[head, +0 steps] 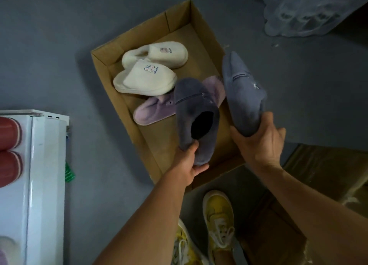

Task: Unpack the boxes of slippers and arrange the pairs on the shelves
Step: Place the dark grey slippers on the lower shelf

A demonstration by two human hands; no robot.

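An open cardboard box (107,69) lies on the grey floor. Inside it rest a cream pair of slippers (147,79) with a rabbit print and a lilac pair of slippers (151,113). My left hand (189,165) grips the heel of one grey-blue slipper (195,113) above the box. My right hand (260,143) grips the heel of the other grey-blue slipper (243,93), held over the box's right wall. A white shelf unit (45,175) stands at the left, with a red pair of slippers (9,151) on it.
My yellow shoes (219,223) stand at the bottom. Flattened cardboard (328,173) lies at the right, and clear crumpled plastic wrapping (306,11) sits at the top right. A green item (69,173) pokes out beside the shelf unit. Grey floor surrounds the box.
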